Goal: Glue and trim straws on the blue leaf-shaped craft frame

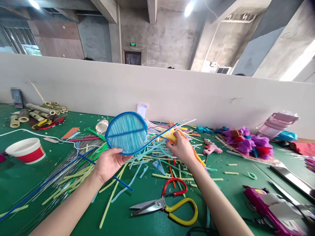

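My left hand (108,163) grips the lower edge of a blue leaf-shaped piece (126,132) made of straws, held upright above the green table (14,178). Its blue stem runs right toward my right hand (180,147). That hand is closed around a yellow tool or straw bundle (171,135) next to the stem's end; I cannot make out exactly what it is. Below the hands lie scissors (169,205) with a red and a yellow handle.
Loose coloured straws (81,170) cover the table's middle. A red and white cup (26,150) stands at left, bamboo tubes (43,110) at back left. A pink glue gun (211,149), purple paper flowers (248,142), a pink bottle (279,124) and a magenta tool (268,206) lie at right. A white partition (172,95) backs the table.
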`<state>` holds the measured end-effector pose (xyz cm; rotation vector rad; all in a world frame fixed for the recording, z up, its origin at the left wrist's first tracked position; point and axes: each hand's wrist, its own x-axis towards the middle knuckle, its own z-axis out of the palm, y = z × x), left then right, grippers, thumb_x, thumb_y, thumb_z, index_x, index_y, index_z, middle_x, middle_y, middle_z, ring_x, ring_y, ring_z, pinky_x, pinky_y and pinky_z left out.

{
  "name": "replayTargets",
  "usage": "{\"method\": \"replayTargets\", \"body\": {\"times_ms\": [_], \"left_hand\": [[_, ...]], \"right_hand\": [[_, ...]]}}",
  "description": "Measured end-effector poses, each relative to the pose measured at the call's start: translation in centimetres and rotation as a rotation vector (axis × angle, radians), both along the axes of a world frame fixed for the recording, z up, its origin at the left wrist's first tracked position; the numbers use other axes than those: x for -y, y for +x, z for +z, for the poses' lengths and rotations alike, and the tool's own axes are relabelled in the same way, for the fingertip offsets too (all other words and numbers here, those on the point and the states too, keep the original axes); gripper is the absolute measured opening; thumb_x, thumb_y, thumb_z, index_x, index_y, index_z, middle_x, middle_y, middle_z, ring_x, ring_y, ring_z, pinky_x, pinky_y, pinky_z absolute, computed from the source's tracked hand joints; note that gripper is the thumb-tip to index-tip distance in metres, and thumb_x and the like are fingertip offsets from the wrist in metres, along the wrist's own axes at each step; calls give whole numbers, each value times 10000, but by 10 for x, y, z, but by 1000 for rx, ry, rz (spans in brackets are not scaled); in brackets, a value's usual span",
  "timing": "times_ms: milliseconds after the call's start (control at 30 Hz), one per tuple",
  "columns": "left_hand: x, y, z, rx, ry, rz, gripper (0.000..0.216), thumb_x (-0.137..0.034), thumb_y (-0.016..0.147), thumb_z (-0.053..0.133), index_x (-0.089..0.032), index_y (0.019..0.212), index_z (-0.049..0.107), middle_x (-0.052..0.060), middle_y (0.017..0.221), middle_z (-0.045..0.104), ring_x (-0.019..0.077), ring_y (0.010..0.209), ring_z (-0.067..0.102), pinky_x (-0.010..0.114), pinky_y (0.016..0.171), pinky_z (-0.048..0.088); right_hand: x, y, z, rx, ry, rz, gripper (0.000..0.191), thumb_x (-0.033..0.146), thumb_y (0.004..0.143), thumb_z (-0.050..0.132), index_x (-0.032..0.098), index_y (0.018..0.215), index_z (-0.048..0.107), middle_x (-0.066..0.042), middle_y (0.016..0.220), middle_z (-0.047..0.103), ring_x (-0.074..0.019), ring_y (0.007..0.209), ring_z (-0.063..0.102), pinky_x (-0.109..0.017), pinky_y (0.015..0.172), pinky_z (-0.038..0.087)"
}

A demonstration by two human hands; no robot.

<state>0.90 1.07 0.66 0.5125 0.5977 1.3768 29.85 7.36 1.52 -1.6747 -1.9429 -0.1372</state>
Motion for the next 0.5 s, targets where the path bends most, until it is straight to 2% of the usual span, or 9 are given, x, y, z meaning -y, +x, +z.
{"method": "replayTargets", "body": {"times_ms": [67,167,333,433,500], "left_hand": [[-2,-4,0,23,4,31,450,24,766,537,-145,1167,657,102,904,778,237,756,745,359,688,640],[-4,-7,0,45,9,64,415,25,780,524,-135,1138,663,97,845,776,223,720,745,348,700,641],[-8,-6,1,60,16,116,385,45,805,507,-125,1108,673,96,856,779,215,775,748,401,810,631],[-8,-2,1,48,11,138,390,66,794,524,-134,1087,686,75,874,785,213,824,749,446,899,601],[-6,0,1,37,19,133,402,81,776,548,-143,1075,696,58,864,788,202,808,750,450,935,584]], "right_hand": [[3,8,6,-52,39,2,393,435,788,593,203,1097,527,-79,1001,697,-234,797,649,-294,628,403],[6,10,4,-132,112,-63,412,496,768,595,201,1044,511,-72,896,683,-242,737,635,-297,595,391],[8,6,0,-343,353,-252,422,522,772,578,192,1016,483,-65,776,647,-243,635,606,-309,558,392],[13,5,6,-436,516,-274,431,505,744,613,188,1008,490,-59,746,636,-239,613,599,-310,545,401],[17,4,11,-416,583,-270,400,504,747,623,196,977,511,-44,714,628,-226,590,586,-306,538,400]]}}
